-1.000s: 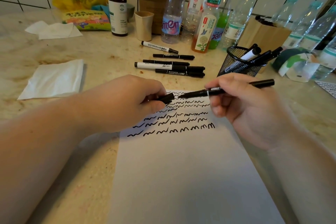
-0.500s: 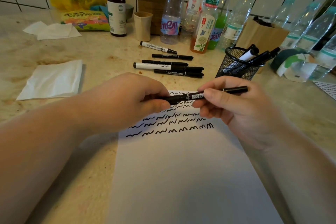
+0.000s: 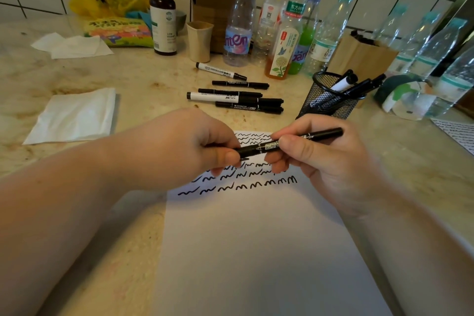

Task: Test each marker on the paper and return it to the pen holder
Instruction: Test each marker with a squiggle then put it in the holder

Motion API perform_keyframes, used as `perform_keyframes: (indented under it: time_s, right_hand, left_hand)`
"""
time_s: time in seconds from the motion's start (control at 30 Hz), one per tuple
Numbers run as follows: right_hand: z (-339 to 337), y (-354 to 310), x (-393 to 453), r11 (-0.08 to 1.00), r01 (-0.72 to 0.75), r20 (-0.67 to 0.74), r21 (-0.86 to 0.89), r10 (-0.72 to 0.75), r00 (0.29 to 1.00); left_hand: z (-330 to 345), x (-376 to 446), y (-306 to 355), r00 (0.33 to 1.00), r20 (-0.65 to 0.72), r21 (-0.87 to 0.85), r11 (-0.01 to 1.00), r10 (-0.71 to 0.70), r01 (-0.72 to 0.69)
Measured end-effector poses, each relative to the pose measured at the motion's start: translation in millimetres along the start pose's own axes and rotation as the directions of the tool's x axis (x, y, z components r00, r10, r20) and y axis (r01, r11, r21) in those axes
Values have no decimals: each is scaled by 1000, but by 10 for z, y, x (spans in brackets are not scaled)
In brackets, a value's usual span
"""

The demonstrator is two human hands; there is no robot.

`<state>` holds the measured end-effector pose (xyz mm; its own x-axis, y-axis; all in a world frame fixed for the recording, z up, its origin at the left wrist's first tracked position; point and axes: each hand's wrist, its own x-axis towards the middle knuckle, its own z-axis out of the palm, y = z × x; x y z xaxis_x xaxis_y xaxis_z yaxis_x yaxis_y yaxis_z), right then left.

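Head view, pen holder (image 3: pixel 327 102) holding markers (image 3: pixel 359 86)

Five markers (image 3: pixel 234 93) lie loose on the far counter: two with white barrels, three black. One more black marker (image 3: pixel 289 143) is held between two hands, left hand (image 3: pixel 179 146) and right hand (image 3: pixel 331 161). One mesh pen holder (image 3: pixel 325 100) stands at right, with at least three markers inside; the exact count is unclear. One sheet of paper (image 3: pixel 256 251) lies near. Two white tissues (image 3: pixel 71 115) sit at left. One brown pump bottle (image 3: pixel 163 18) and one cup (image 3: pixel 199 41) stand far back.
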<state>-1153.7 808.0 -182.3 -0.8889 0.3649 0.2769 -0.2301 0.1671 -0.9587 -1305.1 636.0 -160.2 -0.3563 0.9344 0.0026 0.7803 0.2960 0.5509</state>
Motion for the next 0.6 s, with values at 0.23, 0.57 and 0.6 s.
perform_keyframes:
  time_s: [0.23, 0.57, 0.6]
  right_hand:
    - [21, -92, 24, 977, 47, -172, -206, -84, 981]
    - [-494, -584, 233, 839, -107, -632, -534, -312, 710]
    - [-539, -605, 280, 795, -174, -630, -581, -304, 715]
  left_hand:
    - [44, 65, -134, 997, -63, 67, 997, -45, 50]
    - [41, 0, -199, 995, -102, 121, 992, -17, 30]
    - [41, 2, -209, 994, -104, 122, 992, -18, 31]
